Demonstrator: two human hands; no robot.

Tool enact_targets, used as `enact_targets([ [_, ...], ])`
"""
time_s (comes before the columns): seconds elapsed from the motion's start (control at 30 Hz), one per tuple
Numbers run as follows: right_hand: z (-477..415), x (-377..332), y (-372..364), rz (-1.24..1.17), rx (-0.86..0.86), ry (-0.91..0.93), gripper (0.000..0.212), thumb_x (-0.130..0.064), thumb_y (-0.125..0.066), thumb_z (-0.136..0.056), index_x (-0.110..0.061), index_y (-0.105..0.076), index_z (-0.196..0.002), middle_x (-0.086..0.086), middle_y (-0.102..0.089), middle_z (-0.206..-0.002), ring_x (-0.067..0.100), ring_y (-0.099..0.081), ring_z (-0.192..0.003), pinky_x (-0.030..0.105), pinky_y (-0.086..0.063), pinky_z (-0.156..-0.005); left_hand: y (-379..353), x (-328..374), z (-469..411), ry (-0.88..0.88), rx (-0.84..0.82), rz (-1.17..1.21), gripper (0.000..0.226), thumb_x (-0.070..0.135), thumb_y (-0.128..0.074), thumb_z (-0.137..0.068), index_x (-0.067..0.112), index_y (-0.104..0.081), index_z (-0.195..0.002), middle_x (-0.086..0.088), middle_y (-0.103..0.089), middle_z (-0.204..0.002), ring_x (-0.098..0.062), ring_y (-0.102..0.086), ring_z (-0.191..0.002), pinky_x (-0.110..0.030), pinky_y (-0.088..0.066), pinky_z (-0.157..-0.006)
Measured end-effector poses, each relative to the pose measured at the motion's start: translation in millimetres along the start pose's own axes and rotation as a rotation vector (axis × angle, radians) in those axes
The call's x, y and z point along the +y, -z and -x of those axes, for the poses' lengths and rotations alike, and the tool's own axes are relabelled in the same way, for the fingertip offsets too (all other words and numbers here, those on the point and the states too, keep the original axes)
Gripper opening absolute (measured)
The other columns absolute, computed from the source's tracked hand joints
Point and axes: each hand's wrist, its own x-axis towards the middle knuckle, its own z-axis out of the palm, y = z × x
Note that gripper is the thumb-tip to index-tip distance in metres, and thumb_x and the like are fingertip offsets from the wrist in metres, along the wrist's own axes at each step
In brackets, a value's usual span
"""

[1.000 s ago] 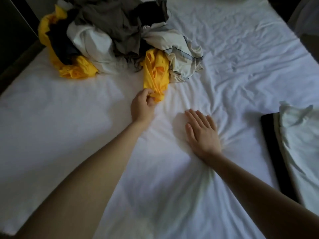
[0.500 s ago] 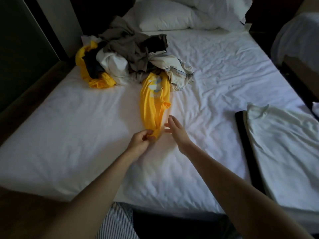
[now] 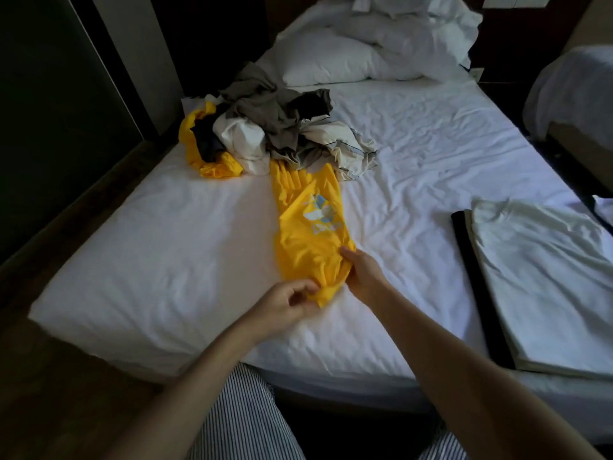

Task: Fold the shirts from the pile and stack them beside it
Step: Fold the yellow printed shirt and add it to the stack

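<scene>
A yellow shirt (image 3: 308, 227) with a pale blue and white print lies stretched across the white bed (image 3: 166, 247), its far end still touching the pile of shirts (image 3: 272, 134). My left hand (image 3: 285, 303) pinches the shirt's near edge. My right hand (image 3: 361, 273) grips the bunched cloth just to the right, thumb on top. The pile holds grey, white, black and yellow garments. A stack of folded shirts (image 3: 537, 280), white on top with a black one beneath, lies at the bed's right side.
White pillows (image 3: 371, 51) are heaped at the head of the bed. A second bed (image 3: 574, 91) stands at the far right. Dark floor and a dark wall run along the left. My striped trousers (image 3: 238, 423) show below the bed's near edge.
My left hand has pulled the yellow shirt out of the pile toward the near edge. My right hand left the sheet and took hold of the shirt. The view drew back.
</scene>
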Motion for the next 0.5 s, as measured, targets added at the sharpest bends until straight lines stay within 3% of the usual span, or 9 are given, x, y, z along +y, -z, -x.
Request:
enact_targets([
  [0.07,9,-11,8,0.114,0.099,0.124,0.01,-0.002,-0.049,-0.094,0.004,-0.057,-0.097,0.011,-0.067,-0.073,0.009,-0.066,-0.059,0.023,-0.055,-0.056,11,13,-8,0.022,0.174,0.024,0.021,-0.001,-0.059,-0.089,0.019,-0.056,-0.096,0.012,-0.051,-0.08,0.004,-0.049,-0.069,-0.007,-0.04,-0.063],
  [0.2,35,-47,22,0.307,0.19,0.351,0.024,-0.012,-0.047,-0.098,-0.007,-0.054,-0.076,0.008,-0.061,-0.068,0.005,-0.065,-0.052,0.018,-0.055,-0.057,31,36,-23,-0.025,0.366,0.078,0.021,0.007,-0.058,-0.091,0.027,-0.051,-0.091,-0.002,-0.048,-0.112,-0.016,-0.051,-0.107,-0.022,-0.044,-0.09],
  [0.27,53,-69,22,0.391,0.158,0.416,0.024,-0.024,-0.05,-0.097,-0.008,-0.056,-0.08,0.01,-0.067,-0.073,0.013,-0.068,-0.062,0.023,-0.057,-0.066,37,52,-28,-0.031,0.4,0.048,0.011,0.009,-0.048,-0.097,0.02,-0.049,-0.096,0.003,-0.052,-0.099,-0.009,-0.052,-0.09,-0.014,-0.043,-0.074],
  [0.37,76,-108,18,0.933,0.187,0.519,0.027,-0.036,-0.064,-0.088,-0.01,-0.058,-0.091,0.01,-0.07,-0.086,0.018,-0.064,-0.076,0.033,-0.05,-0.073,46,87,-38,-0.025,0.435,-0.041,0.005,0.011,-0.042,-0.099,0.015,-0.044,-0.102,0.004,-0.05,-0.089,-0.011,-0.049,-0.083,-0.021,-0.041,-0.067],
  [0.43,91,-139,13,1.253,0.222,0.557,0.024,-0.031,-0.067,-0.085,-0.011,-0.059,-0.094,0.007,-0.067,-0.083,0.021,-0.06,-0.076,0.032,-0.045,-0.068,55,114,-45,-0.037,0.45,-0.119,0.006,0.012,-0.039,-0.1,0.016,-0.043,-0.103,0.0,-0.05,-0.09,-0.014,-0.049,-0.082,-0.025,-0.038,-0.065],
  [0.5,103,-167,6,1.342,0.226,0.583,0.011,-0.021,-0.064,-0.086,-0.011,-0.064,-0.092,0.011,-0.068,-0.083,0.025,-0.062,-0.078,0.03,-0.04,-0.065,64,143,-49,-0.072,0.429,-0.158,0.008,0.015,-0.036,-0.102,0.018,-0.043,-0.1,0.0,-0.048,-0.085,-0.012,-0.046,-0.076,-0.026,-0.036,-0.062],
])
